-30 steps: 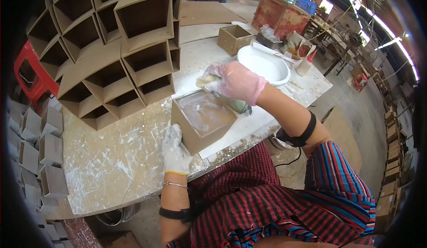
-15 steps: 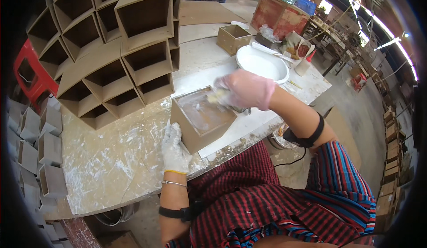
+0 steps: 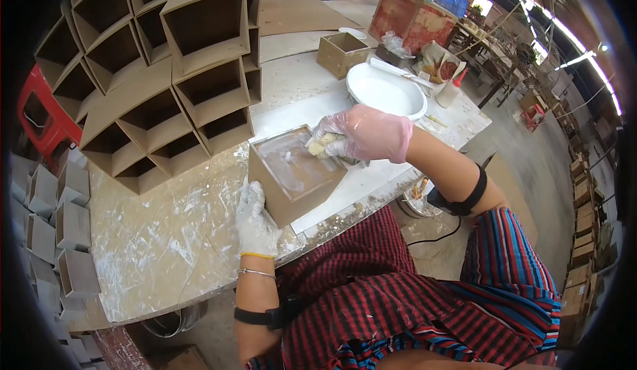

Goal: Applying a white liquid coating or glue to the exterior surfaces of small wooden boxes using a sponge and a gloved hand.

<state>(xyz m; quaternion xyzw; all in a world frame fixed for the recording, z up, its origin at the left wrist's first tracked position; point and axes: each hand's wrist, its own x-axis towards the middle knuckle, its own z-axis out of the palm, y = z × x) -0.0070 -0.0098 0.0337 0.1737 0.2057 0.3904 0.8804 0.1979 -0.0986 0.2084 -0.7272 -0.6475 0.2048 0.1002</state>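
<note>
A brown box (image 3: 296, 203) stands near the table's front edge, its recessed top panel smeared with white. My right hand (image 3: 371, 132), in a pinkish glove, pinches a cream-coloured sponge (image 3: 322, 146) against the right part of that panel. On the box's left side lies my left hand (image 3: 257, 223) in a thin whitish glove, fingers stretched along the wall and touching it. Beyond my right hand sits a white oval basin (image 3: 352, 91) with white contents. A white sheet (image 3: 292, 113) lies under the box.
Stacked brown open boxes (image 3: 156, 115) rise at the left of the worktable (image 3: 152, 237). Behind the basin are a small open box (image 3: 343, 54) and a red-tipped bottle (image 3: 449, 93). A red plastic stool (image 3: 46, 115) and grey boxes (image 3: 74, 224) stand farther left.
The sponge hand was blurred by motion and is now sharper, at nearly the same spot on the panel. My left hand stays against the box. The whole view has shifted slightly.
</note>
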